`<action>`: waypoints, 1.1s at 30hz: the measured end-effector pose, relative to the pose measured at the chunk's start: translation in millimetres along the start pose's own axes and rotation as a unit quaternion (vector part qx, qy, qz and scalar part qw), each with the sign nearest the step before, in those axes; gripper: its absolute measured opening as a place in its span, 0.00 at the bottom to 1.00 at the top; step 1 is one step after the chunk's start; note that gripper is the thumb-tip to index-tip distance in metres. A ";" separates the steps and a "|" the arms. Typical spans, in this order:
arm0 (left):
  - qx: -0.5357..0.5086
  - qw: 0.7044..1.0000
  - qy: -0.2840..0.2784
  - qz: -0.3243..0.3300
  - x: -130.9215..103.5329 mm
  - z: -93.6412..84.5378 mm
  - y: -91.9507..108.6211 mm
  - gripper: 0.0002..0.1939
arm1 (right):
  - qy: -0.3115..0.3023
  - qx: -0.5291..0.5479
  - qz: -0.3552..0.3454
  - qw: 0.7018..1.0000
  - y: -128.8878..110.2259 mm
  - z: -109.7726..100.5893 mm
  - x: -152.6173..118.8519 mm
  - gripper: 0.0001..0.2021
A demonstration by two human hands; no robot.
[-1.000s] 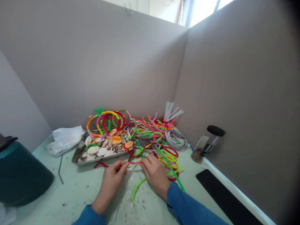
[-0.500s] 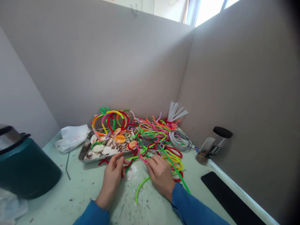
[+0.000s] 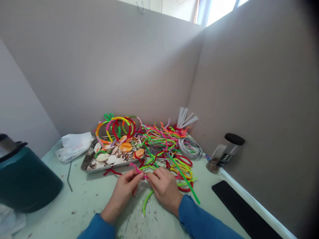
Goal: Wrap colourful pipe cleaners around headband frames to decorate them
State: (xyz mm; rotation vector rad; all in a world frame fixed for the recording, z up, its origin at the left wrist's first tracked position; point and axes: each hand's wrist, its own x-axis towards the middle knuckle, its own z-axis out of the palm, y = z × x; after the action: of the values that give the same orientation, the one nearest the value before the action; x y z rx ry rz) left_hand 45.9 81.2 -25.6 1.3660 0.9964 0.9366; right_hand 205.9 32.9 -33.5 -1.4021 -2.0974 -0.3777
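Note:
A short pink pipe cleaner (image 3: 134, 167) runs between my two hands, low over the middle of the table. My left hand (image 3: 126, 186) pinches it between thumb and forefinger, its free end sticking up past the fingertips. Close beside it, my right hand (image 3: 163, 186) has its fingers closed on the other end. A light green pipe cleaner (image 3: 147, 202) curves out from below my right hand. Just beyond, more pipe cleaners (image 3: 161, 137) lie in a tangled heap of pink, green, red and orange. A long green strip (image 3: 184, 178) slants to the right of my right hand.
A metal tray (image 3: 99, 170) of shells stands behind my left hand, with colourful hoops (image 3: 121, 127) on it. At left are a dark teal bottle (image 3: 30, 179) and a white packet (image 3: 74, 146). To the right are coiled grey wire (image 3: 190, 149), a black-lidded jar (image 3: 225, 154) and a black strip (image 3: 244, 205).
My left hand has moved right and closed on the pink pipe cleaner, which only my right hand held before. The pink piece now points left. The view has shifted slightly.

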 end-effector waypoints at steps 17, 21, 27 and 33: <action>-0.281 0.957 0.063 -0.034 3.2 -5.5 -0.5 0.14 | -0.060 0.061 -0.024 0.996 0.8 10.7 -6.7 0.08; -0.257 0.965 0.056 -0.023 2.7 -4.9 0.6 0.13 | -0.034 0.074 -0.011 0.997 2.8 10.3 -5.4 0.09; -0.119 0.992 0.013 -0.051 -0.8 -0.9 -2.4 0.19 | -0.010 0.055 0.005 0.998 6.1 9.9 -5.2 0.09; -0.068 0.994 0.071 -0.055 1.3 -5.4 -7.2 0.20 | 0.024 0.090 0.042 0.995 4.7 8.4 -3.4 0.09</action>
State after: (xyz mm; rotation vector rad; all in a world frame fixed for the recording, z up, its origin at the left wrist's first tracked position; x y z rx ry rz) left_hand 40.9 84.1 -32.7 1.1312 1.0841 1.0107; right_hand 208.5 36.8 -42.6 -1.3569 -1.9744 -0.1818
